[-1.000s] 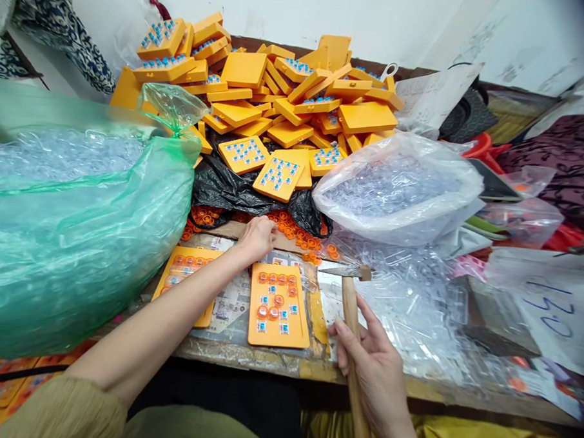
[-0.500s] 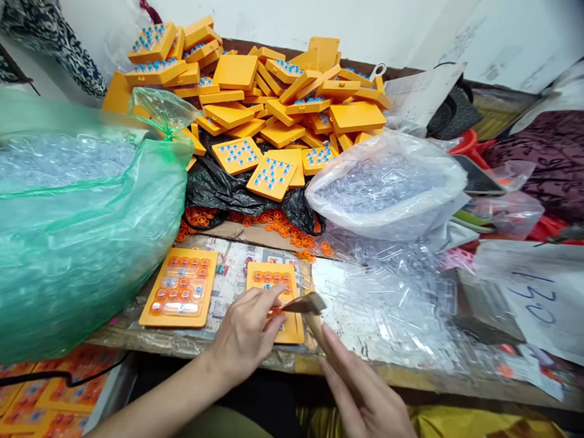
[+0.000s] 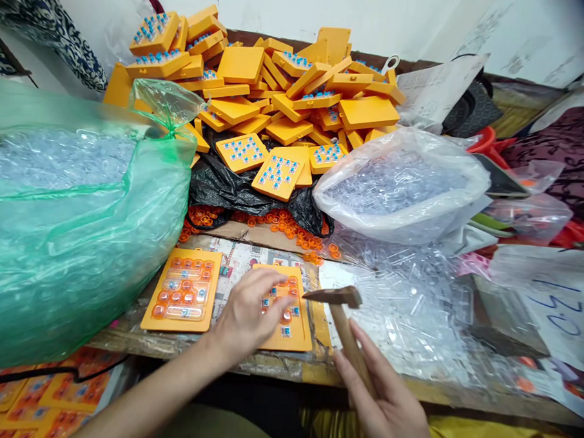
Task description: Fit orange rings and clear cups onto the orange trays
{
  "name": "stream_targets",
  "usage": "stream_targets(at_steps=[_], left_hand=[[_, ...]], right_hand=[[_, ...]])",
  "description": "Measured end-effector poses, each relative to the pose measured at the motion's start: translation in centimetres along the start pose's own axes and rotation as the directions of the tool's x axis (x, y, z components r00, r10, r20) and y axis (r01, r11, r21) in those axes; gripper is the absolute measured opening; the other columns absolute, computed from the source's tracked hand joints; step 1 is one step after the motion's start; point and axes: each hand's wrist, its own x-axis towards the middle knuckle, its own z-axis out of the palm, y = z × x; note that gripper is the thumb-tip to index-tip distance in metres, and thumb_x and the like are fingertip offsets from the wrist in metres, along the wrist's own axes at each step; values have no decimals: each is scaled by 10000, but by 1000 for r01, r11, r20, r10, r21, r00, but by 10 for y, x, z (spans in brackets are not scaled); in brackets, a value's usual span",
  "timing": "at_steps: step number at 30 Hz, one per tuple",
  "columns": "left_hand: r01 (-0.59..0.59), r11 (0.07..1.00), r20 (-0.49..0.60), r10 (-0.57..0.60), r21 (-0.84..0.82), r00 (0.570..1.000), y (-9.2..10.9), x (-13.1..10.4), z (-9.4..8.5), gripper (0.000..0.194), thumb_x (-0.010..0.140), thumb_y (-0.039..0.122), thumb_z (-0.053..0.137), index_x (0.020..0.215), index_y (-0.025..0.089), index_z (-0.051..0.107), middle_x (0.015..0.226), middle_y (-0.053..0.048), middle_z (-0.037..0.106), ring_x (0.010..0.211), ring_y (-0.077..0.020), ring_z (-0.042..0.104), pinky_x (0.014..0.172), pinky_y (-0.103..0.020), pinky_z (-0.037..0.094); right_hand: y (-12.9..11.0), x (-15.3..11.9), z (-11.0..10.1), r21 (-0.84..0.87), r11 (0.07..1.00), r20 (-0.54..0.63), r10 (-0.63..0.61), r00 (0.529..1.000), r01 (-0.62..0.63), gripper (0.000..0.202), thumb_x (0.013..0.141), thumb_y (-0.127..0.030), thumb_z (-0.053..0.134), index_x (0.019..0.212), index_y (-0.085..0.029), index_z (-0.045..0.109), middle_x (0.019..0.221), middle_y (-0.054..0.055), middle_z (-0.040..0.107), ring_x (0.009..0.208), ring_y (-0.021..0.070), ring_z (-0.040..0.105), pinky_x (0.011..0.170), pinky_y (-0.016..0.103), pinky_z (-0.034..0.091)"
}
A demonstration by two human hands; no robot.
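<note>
A small hammer (image 3: 349, 338) with a dark metal head and a wooden handle is held in my right hand (image 3: 385, 404), its head just right of an orange plastic panel (image 3: 303, 341). That panel lies flat, bearing orange ring caps and blue switches. My left hand (image 3: 249, 311) rests over the panel's left half, thumb and index finger apart; the other fingers are curled and partly hidden. Left of it lies a second orange panel (image 3: 174, 322), its rows filled with orange caps and longer clear covers.
Orange panels with blue switches (image 3: 240, 65) are heaped at the back. A green bag (image 3: 78, 248) of clear parts stands left, a white bag (image 3: 398, 217) right. Loose clear pieces (image 3: 404, 301) and orange caps (image 3: 291, 230) cover parts of the bench. Capped panels (image 3: 67, 380) sit lower left.
The hammer has moved right and away from my left hand, its head now beside the panel. My left hand stays at the panel, with thumb and index further apart. The view has shifted slightly.
</note>
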Motion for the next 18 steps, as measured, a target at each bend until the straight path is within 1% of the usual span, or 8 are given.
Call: stream_targets(at_steps=[1,2,4,6,7,11,15,18], left_hand=[[-3,999,4,2,54,1000,-6,17,0,163,854,224,610,983,146,673,1034,-110,704,996,-223,643,915,-376,533],[36,988,70,-47,150,996,-13,36,1,164,880,195,559,984,150,677,1081,-109,694,1032,-223,627,954,-393,506],[89,955,181,-144,283,973,-29,74,5,194,868,125,526,982,148,681,1095,-105,692,1061,-232,608,980,-410,478],[116,940,215,-192,322,958,-42,101,12,188,828,103,558,955,148,689,1049,-104,702,1034,-245,614,957,-414,484],[124,938,231,-206,325,951,-46,109,16,180,810,98,572,928,152,696,998,-97,711,989,-244,627,929,-405,497],[110,942,338,-220,316,915,-53,113,25,146,777,104,596,825,164,720,828,-67,704,817,-207,648,806,-330,525],[57,945,372,-181,321,910,-51,104,25,171,789,85,556,808,126,721,951,-121,658,899,-235,620,825,-355,507],[7,950,387,-135,313,912,-38,95,16,172,796,70,549,788,129,710,900,-106,649,917,-244,609,857,-380,496]], right_hand=[[0,4,4,67,991,-47,116,992,-113,469,818,-352,675,1271,-239,626,1224,60,681,949,228,709,734,274,600],[0,9,7,145,968,-66,218,974,-206,535,788,-390,702,1291,-236,608,1154,67,710,787,205,717,601,261,592],[-4,17,14,298,897,-32,351,936,-327,657,743,-431,738,1343,-235,556,894,41,740,471,121,575,392,227,470],[-8,23,17,403,832,6,414,910,-382,740,723,-446,757,1383,-225,506,671,-18,666,374,78,427,345,208,370],[-10,25,18,434,811,12,430,903,-392,768,715,-451,764,1394,-219,489,625,-34,632,374,73,409,351,203,354],[-16,25,15,483,771,36,456,889,-415,824,699,-457,780,1416,-218,450,652,-25,641,401,63,412,376,188,339],[-18,26,14,498,751,52,473,879,-433,824,677,-452,796,1399,-220,475,638,-30,632,399,62,406,366,184,327],[-17,26,15,490,764,36,464,885,-420,832,674,-457,796,1401,-209,478,632,-26,636,395,68,414,359,190,338]])
